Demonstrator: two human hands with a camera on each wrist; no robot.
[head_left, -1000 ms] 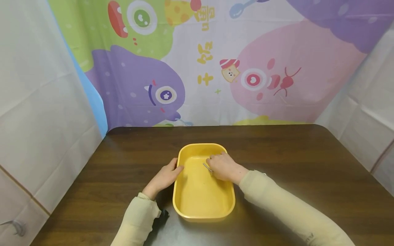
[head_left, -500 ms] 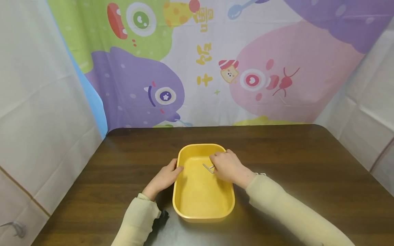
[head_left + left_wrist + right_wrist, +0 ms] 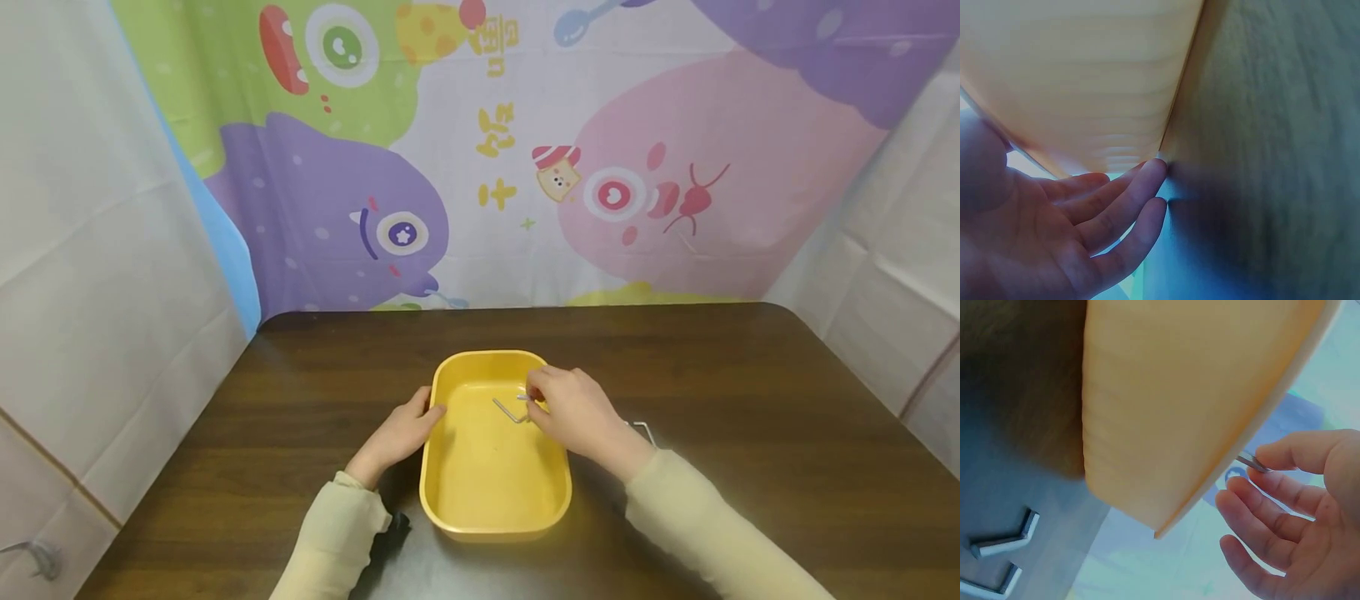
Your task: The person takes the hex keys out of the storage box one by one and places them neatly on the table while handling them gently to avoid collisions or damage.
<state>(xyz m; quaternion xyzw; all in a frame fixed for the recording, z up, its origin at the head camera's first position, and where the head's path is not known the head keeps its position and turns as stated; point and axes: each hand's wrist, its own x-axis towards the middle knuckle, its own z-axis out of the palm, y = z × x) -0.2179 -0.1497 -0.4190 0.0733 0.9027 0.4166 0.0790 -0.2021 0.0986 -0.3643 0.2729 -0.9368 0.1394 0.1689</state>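
Observation:
A yellow plastic bin point(image 3: 495, 500) stands on the table. My left hand point(image 3: 400, 435) holds its left side, thumb over the rim and fingers along the outer wall; the left wrist view shows those fingers point(image 3: 1124, 212) loosely bent near the tabletop. Above the bin's right side, my right hand point(image 3: 577, 412) pinches a thin metal hex key point(image 3: 1252, 461) between thumb and index finger, the other fingers loosely bent. Much of this key is hidden by the hand and the bin wall. Another L-shaped hex key point(image 3: 506, 410) lies inside the bin, partly covered by the right hand.
Bent metal keys point(image 3: 1007, 540) lie on the dark wooden table point(image 3: 322, 358) right of the bin, one showing point(image 3: 645, 431) past the right wrist. A cartoon-printed cloth point(image 3: 495, 250) hangs along the far edge. Pale sheets point(image 3: 112, 208) enclose the sides.
My right hand has drawn back right from within the bin, with the pinched key now showing at its fingertips. The L-shaped key in the bin and my left hand have stayed put.

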